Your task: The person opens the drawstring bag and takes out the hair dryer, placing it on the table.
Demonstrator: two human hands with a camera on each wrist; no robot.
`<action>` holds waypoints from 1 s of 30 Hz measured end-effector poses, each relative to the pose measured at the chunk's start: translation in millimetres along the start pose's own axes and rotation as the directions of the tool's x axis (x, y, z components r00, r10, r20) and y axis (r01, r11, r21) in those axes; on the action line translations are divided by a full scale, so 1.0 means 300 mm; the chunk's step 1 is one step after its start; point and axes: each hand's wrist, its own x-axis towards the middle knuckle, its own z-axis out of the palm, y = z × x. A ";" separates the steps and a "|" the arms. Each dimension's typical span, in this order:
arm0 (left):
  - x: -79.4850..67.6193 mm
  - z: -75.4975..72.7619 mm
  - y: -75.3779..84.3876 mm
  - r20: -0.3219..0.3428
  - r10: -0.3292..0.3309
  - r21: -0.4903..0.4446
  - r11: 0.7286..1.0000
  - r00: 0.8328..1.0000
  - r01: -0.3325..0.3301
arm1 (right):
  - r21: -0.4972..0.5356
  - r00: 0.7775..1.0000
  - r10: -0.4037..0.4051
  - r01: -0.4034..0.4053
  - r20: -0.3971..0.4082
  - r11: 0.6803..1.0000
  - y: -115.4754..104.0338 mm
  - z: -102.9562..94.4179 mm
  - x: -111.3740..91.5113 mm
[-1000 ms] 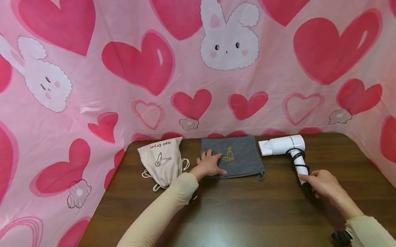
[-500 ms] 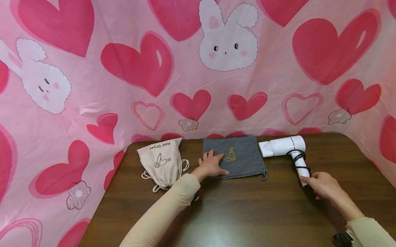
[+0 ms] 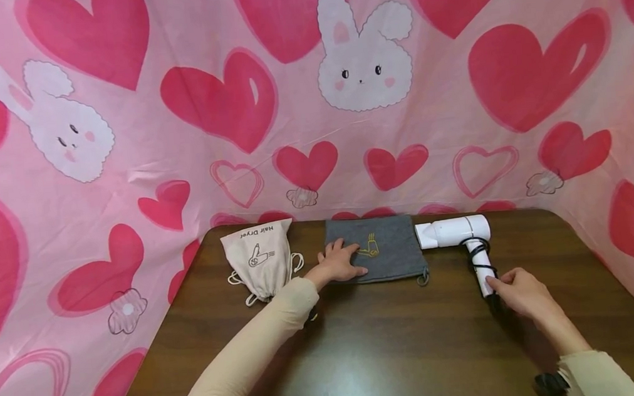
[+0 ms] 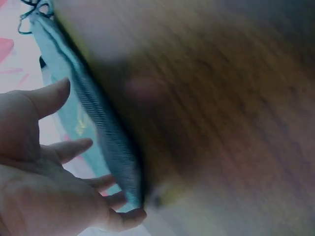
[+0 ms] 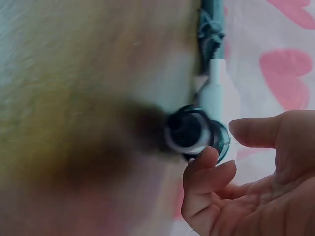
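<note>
In the head view my left hand (image 3: 338,264) rests, fingers spread, on the left part of a grey drawstring pouch (image 3: 399,263) with a yellow hair-dryer print. The left wrist view shows that hand (image 4: 54,182) at the edge of the pouch (image 4: 91,105). A white hair dryer (image 3: 456,232) lies to the pouch's right, nozzle pointing left, black cord wound round its handle. My right hand (image 3: 524,296) is beside the lower end of the handle, thumb at its edge. In the right wrist view the fingers of the right hand (image 5: 251,182) are loosely bent next to the hair dryer (image 5: 212,101).
A cream drawstring bag (image 3: 260,259) printed "Hair Dryer" lies left of the grey pouch, its cords loose on the wood. The brown table (image 3: 359,351) ends at the back against a pink cloth (image 3: 299,124) with hearts and rabbits.
My right thumb has drawn back from across the hair dryer's handle to its right edge. The grey pouch has shifted slightly right; my left hand still lies on it.
</note>
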 end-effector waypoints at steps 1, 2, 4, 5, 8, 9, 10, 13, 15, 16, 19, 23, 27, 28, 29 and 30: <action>-0.009 -0.005 0.001 -0.010 0.013 -0.012 1.000 1.000 -0.013 | -0.015 1.000 -0.008 0.008 -0.010 1.000 -0.009 -0.005 -0.004; -0.019 -0.010 0.003 -0.024 0.030 -0.024 0.999 0.999 -0.030 | -0.022 1.000 -0.017 0.017 -0.022 1.000 -0.020 -0.008 -0.009; -0.043 -0.015 0.012 -0.054 0.070 -0.045 0.996 0.996 -0.072 | -0.027 0.997 -0.057 0.055 -0.051 0.998 -0.046 -0.004 -0.020; -0.057 -0.018 0.020 -0.072 0.097 -0.055 0.993 0.993 -0.101 | -0.027 0.995 -0.075 0.073 -0.064 0.997 -0.062 0.002 -0.027; -0.104 -0.023 0.052 -0.117 0.187 -0.112 0.973 0.975 -0.200 | -0.006 0.988 -0.121 0.121 -0.094 0.993 -0.113 0.037 -0.054; -0.122 -0.024 0.065 -0.125 0.214 -0.136 0.964 0.969 -0.230 | 0.003 0.986 -0.134 0.135 -0.098 0.991 -0.130 0.051 -0.064; -0.142 -0.026 0.078 -0.135 0.239 -0.158 0.953 0.962 -0.259 | 0.010 0.983 -0.146 0.148 -0.107 0.989 -0.148 0.066 -0.075; -0.217 -0.029 0.100 -0.144 0.273 -0.244 0.922 0.951 -0.301 | 0.008 0.970 -0.201 0.204 -0.137 0.979 -0.194 0.114 -0.107; -0.278 -0.028 0.098 -0.156 0.273 -0.288 0.907 0.949 -0.308 | 0.000 0.958 -0.243 0.246 -0.149 0.969 -0.218 0.142 -0.129; -0.311 -0.028 0.093 -0.162 0.273 -0.306 0.900 0.948 -0.311 | -0.002 0.951 -0.266 0.269 -0.156 0.963 -0.225 0.156 -0.141; -0.413 -0.021 0.070 -0.179 0.266 -0.360 0.878 0.947 -0.314 | 0.002 0.939 -0.303 0.307 -0.160 0.952 -0.242 0.189 -0.180; -0.523 -0.015 0.041 -0.212 0.249 -0.395 0.863 0.945 -0.316 | 0.031 0.923 -0.341 0.352 -0.180 0.935 -0.267 0.213 -0.225; -0.596 -0.011 0.023 -0.228 0.231 -0.415 0.855 0.946 -0.309 | 0.072 0.913 -0.364 0.382 -0.185 0.921 -0.297 0.228 -0.253; -0.610 -0.010 0.018 -0.229 0.225 -0.419 0.855 0.947 -0.305 | 0.085 0.915 -0.361 0.380 -0.180 0.921 -0.303 0.232 -0.258; -0.624 -0.009 0.014 -0.229 0.220 -0.425 0.854 0.948 -0.300 | 0.095 0.918 -0.357 0.376 -0.173 0.922 -0.309 0.236 -0.262; -0.635 -0.007 0.008 -0.229 0.213 -0.433 0.852 0.950 -0.295 | 0.103 0.921 -0.353 0.372 -0.166 0.923 -0.313 0.240 -0.265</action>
